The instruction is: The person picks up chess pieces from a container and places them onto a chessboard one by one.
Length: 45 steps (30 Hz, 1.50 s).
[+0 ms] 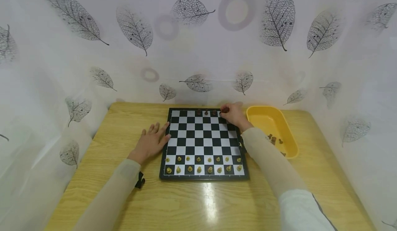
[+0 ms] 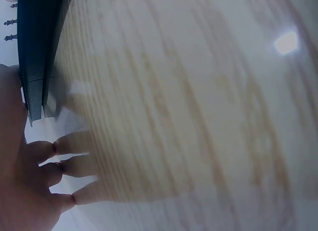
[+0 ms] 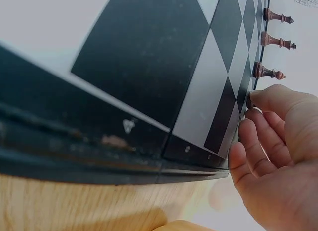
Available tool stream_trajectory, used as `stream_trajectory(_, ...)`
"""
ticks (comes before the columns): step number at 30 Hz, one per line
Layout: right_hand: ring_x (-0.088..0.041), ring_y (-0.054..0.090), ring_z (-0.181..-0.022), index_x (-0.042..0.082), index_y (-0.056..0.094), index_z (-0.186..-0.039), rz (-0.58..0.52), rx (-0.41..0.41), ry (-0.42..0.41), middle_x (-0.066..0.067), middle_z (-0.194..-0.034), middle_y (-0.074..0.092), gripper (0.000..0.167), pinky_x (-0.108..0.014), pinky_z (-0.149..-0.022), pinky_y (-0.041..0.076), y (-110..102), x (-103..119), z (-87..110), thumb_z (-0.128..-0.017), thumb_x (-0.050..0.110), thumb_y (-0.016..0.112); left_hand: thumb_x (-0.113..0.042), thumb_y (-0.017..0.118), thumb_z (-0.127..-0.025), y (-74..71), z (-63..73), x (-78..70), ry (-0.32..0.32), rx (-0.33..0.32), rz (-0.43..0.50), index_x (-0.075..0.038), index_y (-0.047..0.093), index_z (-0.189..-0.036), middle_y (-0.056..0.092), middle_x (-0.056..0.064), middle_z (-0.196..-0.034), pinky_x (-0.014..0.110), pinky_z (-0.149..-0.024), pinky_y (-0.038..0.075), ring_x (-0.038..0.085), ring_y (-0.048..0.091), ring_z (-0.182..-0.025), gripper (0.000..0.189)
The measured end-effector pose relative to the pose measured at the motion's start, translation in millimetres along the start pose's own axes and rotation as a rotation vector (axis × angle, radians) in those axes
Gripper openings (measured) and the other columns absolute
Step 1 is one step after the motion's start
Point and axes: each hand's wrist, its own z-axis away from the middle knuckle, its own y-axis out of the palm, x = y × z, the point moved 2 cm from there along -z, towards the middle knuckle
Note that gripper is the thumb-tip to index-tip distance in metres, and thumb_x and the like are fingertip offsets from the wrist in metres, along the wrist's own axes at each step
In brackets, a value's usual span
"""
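A black-and-white chessboard (image 1: 199,134) lies on the table with two rows of yellowish chess pieces (image 1: 199,169) along its near side. Three dark brown chess pieces (image 3: 278,40) stand on the far row, one with a cross on top. At the far right of that row my right hand (image 1: 233,114) pinches another brown chess piece (image 3: 250,102) between thumb and fingers; most of it is hidden, so its kind cannot be told. My left hand (image 1: 150,144) rests at the board's left edge, fingers spread, fingertips and thumb touching the frame.
To the right of the board stands a yellow tray (image 1: 293,138) with several brown pieces (image 1: 273,140) inside, partly behind the right forearm. A leaf-patterned curtain (image 1: 198,59) encloses the wooden table (image 1: 186,203) at the back and sides.
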Motion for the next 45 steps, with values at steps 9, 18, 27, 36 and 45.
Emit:
stream_trajectory(9, -0.036, 0.068, -0.113, -0.004, 0.069, -0.127, 0.01, -0.005, -0.021, -0.024, -0.125, 0.072, 0.031, -0.047, -0.101, 0.058, -1, -1, -0.2, -0.099, 0.01, 0.07, -0.065, 0.027, -0.11, -1.5, -0.6, -1.2, 0.001, 0.006, 0.007, -0.029, 0.015, -0.171, 0.015, 0.026, -0.173, 0.075, -0.126, 0.01, 0.051, 0.014, -0.161, 0.072)
stream_trajectory(18, -0.036, 0.067, -0.112, -0.004, 0.069, -0.126, 0.005, -0.011, -0.026, -0.024, -0.125, 0.073, 0.031, -0.048, -0.102, 0.057, -3, 0, 0.8, -0.099, 0.01, 0.069, -0.064, 0.027, -0.11, -1.8, -1.8, -1.7, 0.007, 0.004, 0.007, -0.028, 0.015, -0.171, 0.015, 0.026, -0.173, 0.076, -0.126, 0.01, 0.051, 0.014, -0.161, 0.072)
stream_trajectory(27, -0.036, 0.069, -0.11, -0.005, 0.069, -0.127, 0.012, -0.004, -0.038, -0.024, -0.124, 0.073, 0.031, -0.047, -0.099, 0.059, -4, -2, 1.2, -0.098, 0.009, 0.07, -0.062, 0.029, -0.111, -3.2, -0.8, -3.9, 0.008, 0.007, 0.011, -0.028, 0.015, -0.171, 0.016, 0.026, -0.173, 0.076, -0.125, 0.01, 0.051, 0.015, -0.16, 0.071)
stream_trajectory(36, -0.038, 0.068, -0.112, -0.007, 0.067, -0.132, 0.052, -0.014, -0.046, -0.027, -0.125, 0.071, 0.038, -0.048, -0.097, 0.06, -27, 7, 12.2, -0.097, 0.007, 0.067, -0.061, 0.029, -0.111, -3.6, 0.5, -4.3, 0.007, 0.007, -0.001, -0.027, 0.015, -0.171, 0.016, 0.027, -0.173, 0.076, -0.126, 0.011, 0.052, 0.015, -0.16, 0.071)
stream_trajectory(45, -0.04, 0.068, -0.112, -0.005, 0.069, -0.13, 0.023, -0.127, -0.093, -0.026, -0.125, 0.072, 0.035, -0.052, -0.096, 0.059, -66, 3, 32.4, -0.101, 0.015, 0.065, -0.062, 0.027, -0.111, -1.0, 0.5, -0.9, 0.002, 0.012, -0.006, -0.026, 0.014, -0.171, 0.015, 0.027, -0.173, 0.075, -0.126, 0.01, 0.052, 0.014, -0.16, 0.071)
